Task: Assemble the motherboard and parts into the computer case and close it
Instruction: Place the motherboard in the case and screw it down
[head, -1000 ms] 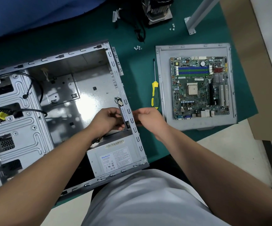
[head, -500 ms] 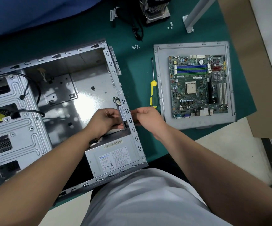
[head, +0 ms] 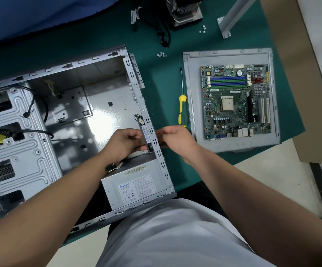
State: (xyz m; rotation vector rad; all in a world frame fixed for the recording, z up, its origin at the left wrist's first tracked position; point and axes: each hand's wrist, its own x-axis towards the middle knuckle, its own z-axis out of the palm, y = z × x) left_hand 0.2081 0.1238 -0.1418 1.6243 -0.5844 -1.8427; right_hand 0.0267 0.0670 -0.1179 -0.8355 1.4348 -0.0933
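Observation:
The open grey computer case (head: 63, 74) lies on its side on the green mat, with a power supply (head: 135, 186) in its near corner. My left hand (head: 122, 143) is inside the case and holds a dark, flat fan-like part (head: 146, 134) against the rear wall. My right hand (head: 175, 139) is outside that wall and pinches something small at it; what it pinches is hidden. The green motherboard (head: 235, 102) rests on the grey side panel (head: 191, 105) to the right.
A yellow-and-green screwdriver (head: 182, 108) lies between case and panel. Small screws (head: 161, 54) and more screws (head: 203, 29) sit on the mat. A heatsink cooler (head: 185, 10) with black cables stands at the top. A grey metal bracket (head: 233, 16) and brown cardboard (head: 295, 54) are at right.
Both hands stay at the case's rear wall with only slight finger shifts. The view has drifted a little.

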